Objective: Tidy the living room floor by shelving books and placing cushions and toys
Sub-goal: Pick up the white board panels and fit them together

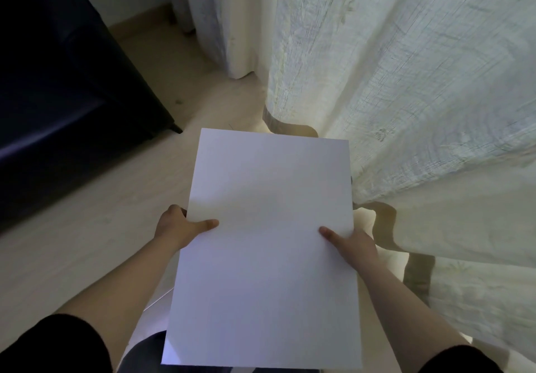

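Observation:
A large flat white book (266,245) with a blank cover is held level in front of me, above the floor. My left hand (179,227) grips its left edge, thumb lying on top and fingers hidden underneath. On the opposite edge my right hand (348,242) holds it the same way, thumb on the cover. The book hides whatever lies on the floor directly under it.
A dark sofa (58,97) fills the left side. Pale sheer curtains (406,82) hang on the right and pool onto the light wooden floor (87,242). A wall and skirting board run along the back left.

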